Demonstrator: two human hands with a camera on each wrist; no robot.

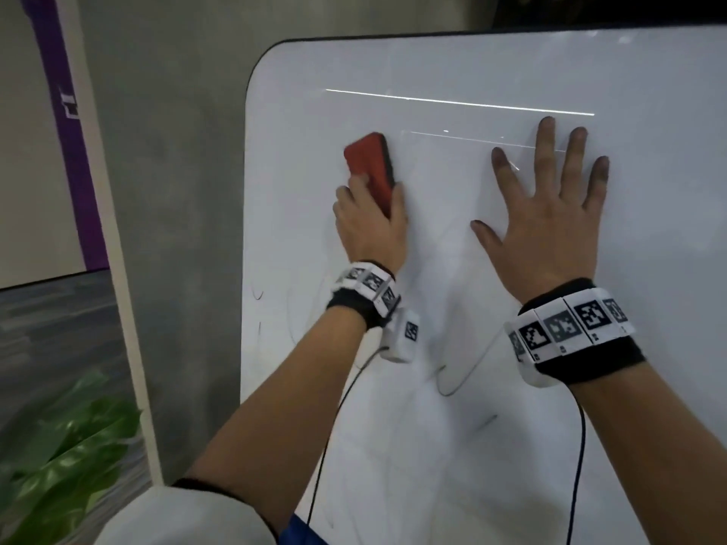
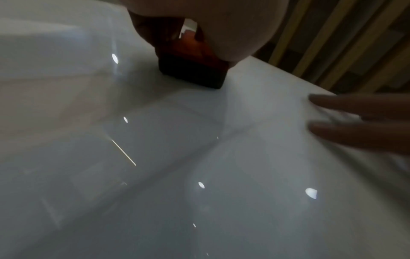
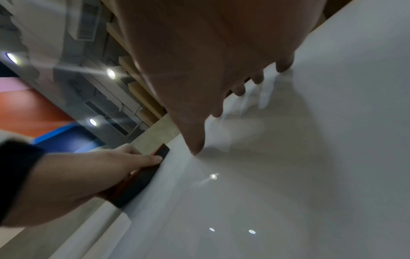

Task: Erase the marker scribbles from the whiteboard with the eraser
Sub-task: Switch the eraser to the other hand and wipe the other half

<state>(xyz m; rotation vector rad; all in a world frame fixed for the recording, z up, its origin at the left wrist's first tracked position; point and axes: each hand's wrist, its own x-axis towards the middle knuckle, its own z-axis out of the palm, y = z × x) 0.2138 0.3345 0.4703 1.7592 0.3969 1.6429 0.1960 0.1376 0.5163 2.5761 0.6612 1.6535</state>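
Observation:
The whiteboard [image 1: 491, 249] fills the right and middle of the head view. My left hand [image 1: 369, 218] grips the red eraser [image 1: 368, 163] with its dark felt side pressed on the upper left part of the board. In the left wrist view the eraser [image 2: 195, 70] lies flat on the whiteboard [image 2: 199, 175] under my palm. My right hand [image 1: 547, 214] lies flat on the board with fingers spread, holding nothing. Thin dark marker scribbles [image 1: 452, 383] show lower down, below both wrists. The right wrist view shows the eraser [image 3: 137, 182] in my left hand [image 3: 99, 168] and my right fingertips [image 3: 196, 149] on the board.
The board's rounded black edge [image 1: 251, 96] runs down the left, with a grey wall [image 1: 169, 190] beyond it. Green leaves [image 1: 67, 446] sit at the lower left. Cables [image 1: 330, 438] hang from both wrist bands. Ceiling lights reflect on the glossy board.

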